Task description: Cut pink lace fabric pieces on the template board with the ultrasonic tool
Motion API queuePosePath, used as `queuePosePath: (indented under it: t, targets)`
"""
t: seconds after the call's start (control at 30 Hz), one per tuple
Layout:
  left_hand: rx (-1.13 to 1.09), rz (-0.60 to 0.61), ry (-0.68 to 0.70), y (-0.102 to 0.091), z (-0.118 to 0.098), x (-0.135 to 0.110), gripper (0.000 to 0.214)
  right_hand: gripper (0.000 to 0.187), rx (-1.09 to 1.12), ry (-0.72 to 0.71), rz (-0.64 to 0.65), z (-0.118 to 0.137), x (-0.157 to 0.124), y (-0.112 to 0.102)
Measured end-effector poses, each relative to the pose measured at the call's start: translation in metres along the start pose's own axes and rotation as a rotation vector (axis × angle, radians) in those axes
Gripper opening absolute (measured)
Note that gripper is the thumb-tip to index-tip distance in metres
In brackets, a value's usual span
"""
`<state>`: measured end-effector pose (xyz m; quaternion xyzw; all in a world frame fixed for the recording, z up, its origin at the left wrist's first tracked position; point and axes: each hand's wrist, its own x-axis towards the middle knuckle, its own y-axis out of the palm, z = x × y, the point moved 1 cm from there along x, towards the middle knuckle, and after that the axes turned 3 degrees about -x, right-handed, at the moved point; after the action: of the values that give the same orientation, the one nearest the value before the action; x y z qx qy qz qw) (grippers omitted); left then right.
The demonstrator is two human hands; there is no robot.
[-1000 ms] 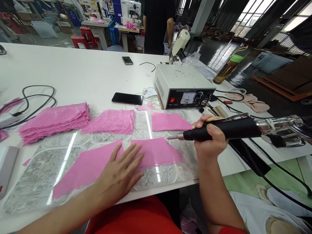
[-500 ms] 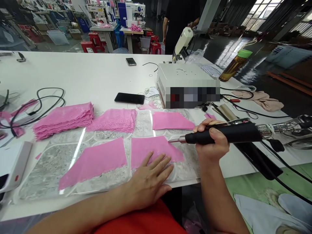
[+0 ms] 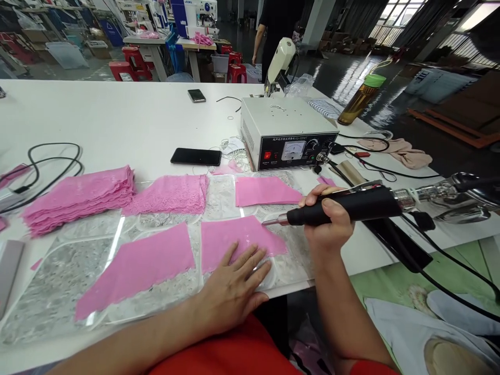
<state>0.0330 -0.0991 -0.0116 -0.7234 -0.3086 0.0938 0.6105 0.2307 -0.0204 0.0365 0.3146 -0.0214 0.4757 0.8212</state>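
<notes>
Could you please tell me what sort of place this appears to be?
It looks like a garment or sewing workshop: a blue-and-white sewing machine stands in the background, a layered stack of pink fabric lies on the white table, and the right hand holds a black handheld tool.

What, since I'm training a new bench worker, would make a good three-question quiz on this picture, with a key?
1. What does the right hand grip? a) red stool; b) metal-tipped black handpiece; c) green-capped bottle.
2. True or false: the nearer smartphone lies on top of the control box.
3. What lies under the fingers of the left hand?

Key: 1 b; 2 false, the nearer smartphone lies on the white table beside the control box; 3 a pink fabric piece.
</notes>
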Motion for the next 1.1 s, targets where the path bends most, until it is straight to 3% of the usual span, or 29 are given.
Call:
queuePosePath:
  t: [0.23,0.67,1.1]
  targets:
    - [-0.006,-0.004,0.011,0.002,0.001,0.001,0.049,0.011,-0.069,-0.022,-0.004,0.016,-0.001,-0.016]
    - [-0.009,-0.002,0.014,0.001,0.001,0.001,0.046,0.008,-0.076,-0.028,0.027,0.011,-0.001,-0.021]
    - [0.008,-0.01,0.029,0.0,0.001,0.001,0.045,0.013,-0.095,-0.042,-0.003,0.031,-0.005,-0.046]
